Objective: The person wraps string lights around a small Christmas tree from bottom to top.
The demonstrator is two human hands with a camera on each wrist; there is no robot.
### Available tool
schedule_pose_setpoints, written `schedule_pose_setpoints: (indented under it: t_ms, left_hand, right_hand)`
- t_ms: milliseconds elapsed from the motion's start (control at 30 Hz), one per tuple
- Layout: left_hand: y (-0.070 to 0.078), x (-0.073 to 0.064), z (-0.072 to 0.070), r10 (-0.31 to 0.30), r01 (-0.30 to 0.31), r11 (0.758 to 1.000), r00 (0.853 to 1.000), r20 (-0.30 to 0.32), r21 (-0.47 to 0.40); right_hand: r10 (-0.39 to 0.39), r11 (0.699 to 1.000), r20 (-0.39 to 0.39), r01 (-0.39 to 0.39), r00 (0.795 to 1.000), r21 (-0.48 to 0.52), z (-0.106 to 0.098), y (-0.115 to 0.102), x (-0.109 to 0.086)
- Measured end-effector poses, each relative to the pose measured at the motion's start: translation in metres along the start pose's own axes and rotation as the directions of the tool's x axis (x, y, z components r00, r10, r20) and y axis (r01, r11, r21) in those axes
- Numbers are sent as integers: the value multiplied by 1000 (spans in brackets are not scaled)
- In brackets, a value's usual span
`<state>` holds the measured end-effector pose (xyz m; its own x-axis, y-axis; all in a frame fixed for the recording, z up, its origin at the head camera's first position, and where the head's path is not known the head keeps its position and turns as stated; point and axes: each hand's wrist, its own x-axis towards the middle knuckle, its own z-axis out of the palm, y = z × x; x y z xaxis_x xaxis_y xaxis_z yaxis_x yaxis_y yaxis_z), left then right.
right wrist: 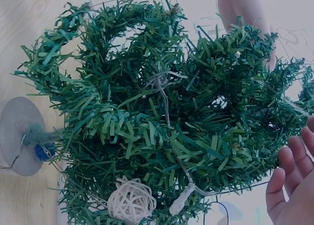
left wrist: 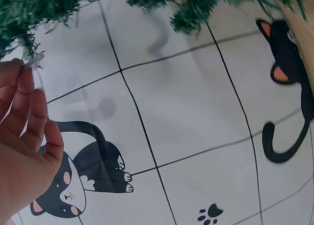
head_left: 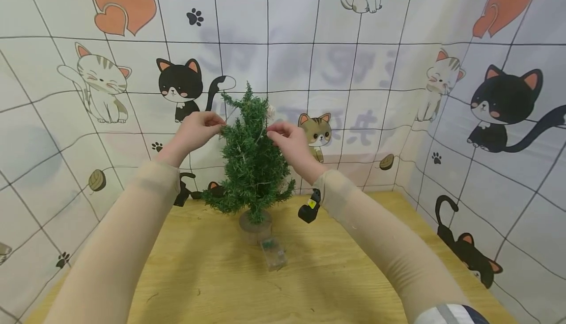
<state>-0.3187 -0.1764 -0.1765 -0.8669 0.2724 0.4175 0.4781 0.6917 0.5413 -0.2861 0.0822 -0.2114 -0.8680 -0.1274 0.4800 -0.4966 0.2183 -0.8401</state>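
Note:
A small artificial Christmas tree stands upright between my hands. My left hand is at its upper left side, thumb and forefinger pinching a small clear piece of the light string against a branch tip. On the other side, my right hand has thumb and forefinger together by the upper branches, where the string's thin clear wire runs to the fingers; those fingertips are cut off in the right wrist view. A white wicker ball hangs on the string among the lower branches.
The tree's round wooden base stands on a wood-grain table. In front of it lies a clear battery box. A cat-print cloth hangs close behind and along both sides. A black device is strapped under the right wrist.

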Motion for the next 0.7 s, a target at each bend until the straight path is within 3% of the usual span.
schedule_pose_setpoints:
  t_ms: [167,367,533,700]
  left_hand:
    - [1,-11,3,-17,9,993,997,-71,-116]
    - [0,-20,29,-34,5,987,984,-178,-158]
    - [-1,-27,45,-77,51,986,984,-163,-160]
    - [-2,-26,48,-132,112,974,987,-91,-197]
  right_hand:
    - [4,1000,4,-4,1000,-8,0,2,-2]
    - [19,1000,-2,-19,1000,9,-3,4,-5]
    - [21,1000,7,-21,1000,18,-3,5,-7]
    - [12,999,16,-13,1000,29,-5,7,-7]
